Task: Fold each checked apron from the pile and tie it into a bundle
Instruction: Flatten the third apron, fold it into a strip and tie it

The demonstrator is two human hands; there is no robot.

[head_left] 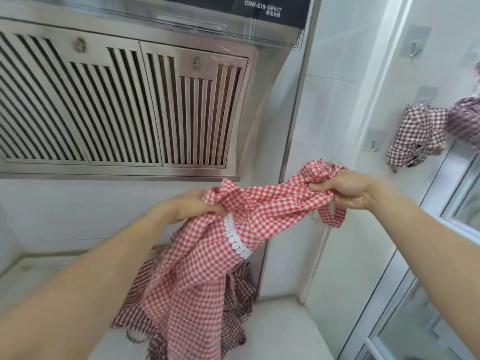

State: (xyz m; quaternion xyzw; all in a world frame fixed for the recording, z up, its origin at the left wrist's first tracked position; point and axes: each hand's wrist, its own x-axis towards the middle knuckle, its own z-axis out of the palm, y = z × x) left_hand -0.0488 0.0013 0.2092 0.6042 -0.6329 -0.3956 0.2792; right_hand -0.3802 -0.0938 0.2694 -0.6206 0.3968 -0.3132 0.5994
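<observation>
From my head camera I'm in a white-tiled kitchen corner, with a steel range hood [124, 100] up on the left wall and a pale counter [280, 331] below.

My right hand [348, 188] is curled tight round a bunched top corner of the red checked apron [197, 268]. My left hand [187, 206] is blurred, but its fingers look closed on the cloth just left of the lace trim [235, 236]. The apron hangs between my hands, its lower part draping onto the darker checked aprons [233, 302] piled on the counter. One strap [333, 214] dangles loose under my right hand.

I'd worry that strap could snag or knot early as I fold, and that the hanging hem could drag the pile off the counter edge if I lift carelessly. A checked bundle [415, 136] hangs from a wall hook [374, 145] on the right.

The hood's dark panel reads "CXW-218-OPA17", with small characters beneath that I can't make out.
</observation>
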